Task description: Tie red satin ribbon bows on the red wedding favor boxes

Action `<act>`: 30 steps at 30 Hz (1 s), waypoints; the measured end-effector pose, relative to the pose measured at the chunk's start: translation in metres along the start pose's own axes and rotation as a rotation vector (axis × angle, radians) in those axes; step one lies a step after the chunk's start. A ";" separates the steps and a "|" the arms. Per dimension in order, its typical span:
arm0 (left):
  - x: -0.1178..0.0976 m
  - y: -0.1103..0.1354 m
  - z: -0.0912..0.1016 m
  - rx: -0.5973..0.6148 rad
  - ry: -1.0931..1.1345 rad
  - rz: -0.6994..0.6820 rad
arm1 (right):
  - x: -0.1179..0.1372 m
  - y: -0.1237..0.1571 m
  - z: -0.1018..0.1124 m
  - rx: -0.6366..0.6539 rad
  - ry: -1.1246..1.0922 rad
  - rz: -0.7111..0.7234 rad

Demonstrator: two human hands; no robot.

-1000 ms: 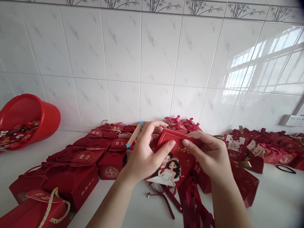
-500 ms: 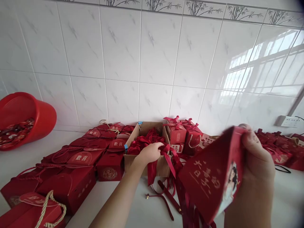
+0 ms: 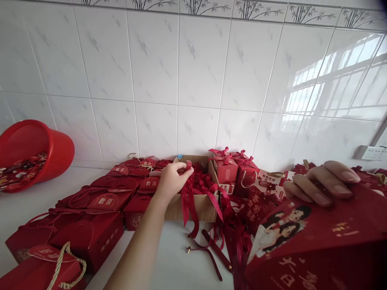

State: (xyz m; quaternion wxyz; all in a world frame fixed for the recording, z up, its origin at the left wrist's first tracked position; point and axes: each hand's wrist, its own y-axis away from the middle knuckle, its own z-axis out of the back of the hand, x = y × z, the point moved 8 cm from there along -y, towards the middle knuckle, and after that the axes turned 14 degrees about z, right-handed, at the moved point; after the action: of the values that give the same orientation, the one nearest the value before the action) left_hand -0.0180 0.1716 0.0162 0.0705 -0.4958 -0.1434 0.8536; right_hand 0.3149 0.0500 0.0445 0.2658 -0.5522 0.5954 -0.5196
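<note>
Head view: left hand (image 3: 174, 179) holds ribbon (image 3: 188, 198) over near edge of carton (image 3: 204, 208).

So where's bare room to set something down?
Bare white counter shows in front of the cardboard box, between the left forearm and the loose straps; and between the red bucket and the rows of boxes. Right of the cardboard box, ribbons and gift boxes crowd it; the held carton hides front right.

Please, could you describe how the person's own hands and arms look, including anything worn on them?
The left hand and right hand are ungloved, with no ring visible. The visible left forearm shows no sleeve, watch or bracelet. The right forearm cannot be seen.
</note>
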 end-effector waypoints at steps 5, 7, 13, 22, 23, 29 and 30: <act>-0.017 0.015 0.023 0.168 0.440 -0.006 | 0.032 0.018 -0.043 0.075 -0.206 -0.289; -0.025 0.023 0.017 0.303 0.506 0.006 | 0.037 0.023 -0.055 0.025 -0.320 -0.389; -0.037 0.039 0.001 0.509 0.590 0.029 | 0.038 0.025 -0.061 -0.012 -0.382 -0.464; 0.011 -0.003 0.003 -0.144 0.077 0.114 | 0.035 0.012 -0.052 0.100 -0.367 -0.254; 0.019 -0.008 0.002 -0.240 -0.128 0.161 | 0.034 0.012 -0.051 0.099 -0.363 -0.247; 0.042 -0.014 -0.049 0.210 -0.494 0.123 | 0.034 0.013 -0.045 0.040 -0.382 -0.234; 0.047 -0.010 -0.056 0.313 -0.527 0.129 | 0.035 0.013 -0.044 0.043 -0.379 -0.223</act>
State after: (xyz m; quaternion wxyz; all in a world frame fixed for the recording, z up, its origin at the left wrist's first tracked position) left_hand 0.0074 0.2028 -0.0455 0.0520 -0.2485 0.0085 0.9672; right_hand 0.2620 0.0299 0.0560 0.3254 -0.6966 0.4589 -0.4452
